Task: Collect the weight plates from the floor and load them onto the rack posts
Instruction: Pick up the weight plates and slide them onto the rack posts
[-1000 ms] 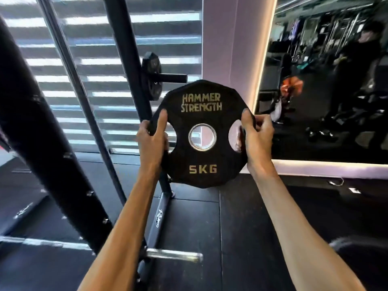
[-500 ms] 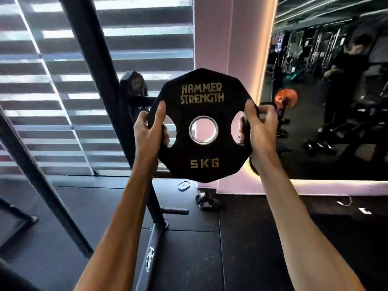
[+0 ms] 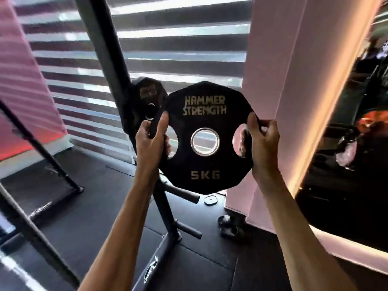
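Note:
I hold a black 5 kg weight plate [image 3: 204,164] upright in front of me, its gold lettering facing me. My left hand [image 3: 152,141] grips its left edge through the left grip hole. My right hand [image 3: 263,143] grips the right edge the same way. Just behind and left of it, another black plate [image 3: 147,95] hangs on a post of the black rack upright [image 3: 109,59]. Two bare rack posts stick out lower down, an upper post [image 3: 182,193] and a lower post [image 3: 189,229], both below the held plate.
A small flat disc [image 3: 210,200] lies on the black floor near a pink pillar [image 3: 273,80]. A pair of dark slippers [image 3: 227,225] sits by the pillar's foot. A mirror wall [image 3: 346,164] is at right, slanted rack struts [image 3: 42,148] at left, window blinds behind.
The view has moved closer to the rack. The held plate now sits right beside the plate hanging on the rack, and the lower bare posts have come into view.

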Demonstrator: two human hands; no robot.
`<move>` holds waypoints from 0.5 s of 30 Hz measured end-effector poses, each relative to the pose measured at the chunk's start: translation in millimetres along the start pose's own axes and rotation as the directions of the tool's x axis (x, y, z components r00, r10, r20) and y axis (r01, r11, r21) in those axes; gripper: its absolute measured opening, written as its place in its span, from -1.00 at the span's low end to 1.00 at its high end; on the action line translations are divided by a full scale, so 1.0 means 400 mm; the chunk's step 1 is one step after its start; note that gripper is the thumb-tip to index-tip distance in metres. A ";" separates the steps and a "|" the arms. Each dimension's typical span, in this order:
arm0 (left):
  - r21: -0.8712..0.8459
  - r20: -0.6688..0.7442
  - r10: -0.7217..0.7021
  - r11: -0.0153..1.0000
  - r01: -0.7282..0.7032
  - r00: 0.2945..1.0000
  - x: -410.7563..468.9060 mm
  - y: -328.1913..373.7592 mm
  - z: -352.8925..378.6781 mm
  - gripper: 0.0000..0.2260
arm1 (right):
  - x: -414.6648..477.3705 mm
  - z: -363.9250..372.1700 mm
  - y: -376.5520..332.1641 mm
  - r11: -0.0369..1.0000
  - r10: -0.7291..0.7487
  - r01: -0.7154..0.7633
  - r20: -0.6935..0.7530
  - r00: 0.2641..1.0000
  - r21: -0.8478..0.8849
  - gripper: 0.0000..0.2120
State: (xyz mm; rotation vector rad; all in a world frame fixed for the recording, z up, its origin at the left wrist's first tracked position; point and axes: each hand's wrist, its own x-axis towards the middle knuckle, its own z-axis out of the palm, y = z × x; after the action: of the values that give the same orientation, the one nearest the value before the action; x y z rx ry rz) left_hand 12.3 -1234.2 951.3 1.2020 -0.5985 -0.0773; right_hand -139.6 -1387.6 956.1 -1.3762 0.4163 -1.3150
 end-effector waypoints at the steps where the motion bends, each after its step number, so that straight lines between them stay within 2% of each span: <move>1: 0.001 -0.026 0.004 1.000 -0.004 1.000 0.006 -0.010 0.018 -0.62 | 0.036 -0.003 0.012 1.000 0.009 -0.010 0.028 1.000 0.001 -0.76; 7: 0.035 -0.188 0.044 0.999 -0.038 0.981 0.053 -0.059 0.084 -0.67 | 0.195 0.012 0.110 0.995 0.037 -0.055 0.196 0.980 0.084 -0.76; 15: 0.091 -0.312 0.155 0.987 -0.133 0.937 0.165 -0.145 0.119 -0.68 | 0.362 0.095 0.240 0.980 0.027 -0.099 0.379 0.925 0.172 -0.75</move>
State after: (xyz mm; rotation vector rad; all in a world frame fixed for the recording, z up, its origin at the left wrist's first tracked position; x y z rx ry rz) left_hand 60.1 -1320.7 936.2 1.2017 -0.4046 0.2604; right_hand -21.2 -1520.3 949.5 -1.4024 0.0717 -0.9800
